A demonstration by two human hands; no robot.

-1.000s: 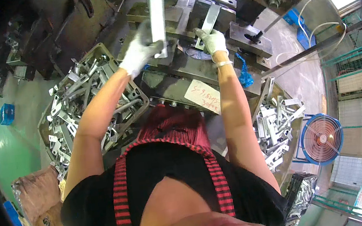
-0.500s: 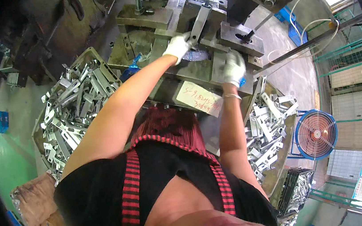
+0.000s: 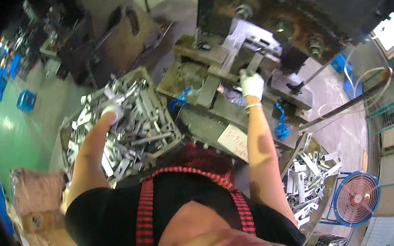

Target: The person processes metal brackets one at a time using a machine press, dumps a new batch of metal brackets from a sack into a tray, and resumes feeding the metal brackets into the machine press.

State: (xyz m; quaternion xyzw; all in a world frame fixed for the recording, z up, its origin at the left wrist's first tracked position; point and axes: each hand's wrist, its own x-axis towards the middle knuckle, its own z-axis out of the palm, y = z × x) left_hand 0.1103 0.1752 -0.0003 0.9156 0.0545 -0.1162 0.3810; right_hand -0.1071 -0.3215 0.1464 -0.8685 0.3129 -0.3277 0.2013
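Note:
My left hand (image 3: 115,112), in a white glove, is over the left bin (image 3: 177,134), among loose silvery metal brackets (image 3: 144,109). Motion blurs its fingers, so whether they grip a bracket cannot be made out. My right hand (image 3: 253,86), also gloved in white, is at the press die (image 3: 215,71). Its fingers close on the near end of a flat metal bracket (image 3: 256,61) lying in the die. Beyond that bracket's far end stands a pale slotted metal block (image 3: 257,37). The glove covers the bracket's near end.
Above the die hangs the dark press head (image 3: 287,15) with large bolts. Blue rags (image 3: 281,125) and a handwritten card (image 3: 234,140) lie at the die's front. More brackets fill a right bin (image 3: 305,178) near a blue-framed fan (image 3: 357,198). Cardboard packages (image 3: 44,213) stand at lower left.
My left hand has left the die and moved left to the bin of brackets. My right hand has shifted from the die's right side to the bracket. The view has turned leftward.

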